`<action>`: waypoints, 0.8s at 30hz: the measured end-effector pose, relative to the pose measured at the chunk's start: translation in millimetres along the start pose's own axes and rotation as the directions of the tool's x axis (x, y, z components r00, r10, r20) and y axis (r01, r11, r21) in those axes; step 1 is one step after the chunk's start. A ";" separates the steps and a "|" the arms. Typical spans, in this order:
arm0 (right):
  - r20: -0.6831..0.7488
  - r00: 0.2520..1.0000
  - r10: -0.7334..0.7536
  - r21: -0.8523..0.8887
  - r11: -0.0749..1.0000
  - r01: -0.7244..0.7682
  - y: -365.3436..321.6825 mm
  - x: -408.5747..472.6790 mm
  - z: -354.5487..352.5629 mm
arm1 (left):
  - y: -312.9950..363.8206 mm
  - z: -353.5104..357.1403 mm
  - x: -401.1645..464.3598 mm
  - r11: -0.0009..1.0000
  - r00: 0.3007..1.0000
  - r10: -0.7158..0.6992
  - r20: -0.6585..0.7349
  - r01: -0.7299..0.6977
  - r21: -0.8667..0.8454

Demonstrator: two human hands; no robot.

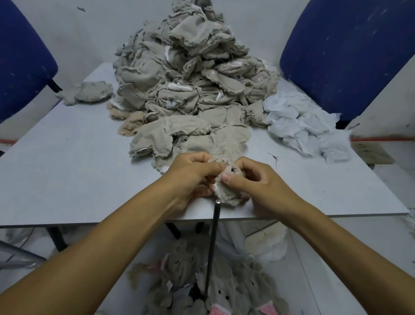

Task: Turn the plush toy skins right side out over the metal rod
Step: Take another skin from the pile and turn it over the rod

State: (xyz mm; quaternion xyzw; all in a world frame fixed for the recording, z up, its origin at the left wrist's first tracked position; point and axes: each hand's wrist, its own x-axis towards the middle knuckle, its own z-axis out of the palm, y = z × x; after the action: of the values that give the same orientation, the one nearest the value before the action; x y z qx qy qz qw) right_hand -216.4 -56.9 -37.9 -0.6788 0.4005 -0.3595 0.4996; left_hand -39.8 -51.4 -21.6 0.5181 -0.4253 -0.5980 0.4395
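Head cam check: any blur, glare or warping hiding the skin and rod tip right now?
Head view: even, dim bluish light, no glare; wide-angle bends the table edge; plush skin between left hand and right hand is sharp, metal rod tip visible.

Two blue chairs (356,52), one metal rod (212,245), one table (62,169), perhaps dozens of skins (188,80)

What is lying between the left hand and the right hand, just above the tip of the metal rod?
In the head view, a beige plush toy skin sits between the left hand and the right hand; both pinch it. The metal rod tip is just below it.
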 end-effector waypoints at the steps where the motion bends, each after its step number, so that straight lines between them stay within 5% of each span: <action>1: -0.032 0.999 0.003 -0.035 0.999 -0.004 0.3 0.0 1.0 | -1.2 3.4 0.6 1.000 0.999 0.010 -0.036 -0.009 0.016; 6: -0.111 0.993 0.032 -0.169 0.984 -0.050 1.3 0.5 3.1 | -4.4 8.5 3.6 0.998 0.991 0.024 -0.131 -0.015 0.066; 13: -0.315 0.949 -0.035 -0.338 0.938 -0.078 1.4 6.5 6.4 | -3.1 -7.7 -5.5 0.998 0.995 0.059 0.086 -0.057 -0.027; 18: -0.372 0.924 -0.090 -0.464 0.880 -0.101 0.3 11.1 19.0 | -14.0 -4.9 -10.1 0.930 0.963 0.270 0.011 -0.264 0.256; 21: -0.438 0.896 -0.078 -0.462 0.874 -0.150 -2.3 14.3 21.3 | -17.2 -0.1 -5.5 0.907 0.949 0.314 -0.014 -0.296 0.298; 24: -0.437 0.896 0.080 -0.315 0.919 -0.235 -6.5 18.2 13.1 | -11.1 -3.3 -2.9 0.901 0.955 0.265 0.131 -0.294 0.318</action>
State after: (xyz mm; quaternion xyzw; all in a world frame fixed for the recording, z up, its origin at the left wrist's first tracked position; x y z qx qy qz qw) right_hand -195.9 -67.1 -33.1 -0.6312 0.6109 -0.3737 0.2979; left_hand -37.3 -46.0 -31.9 0.4926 -0.6086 -0.4694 0.4081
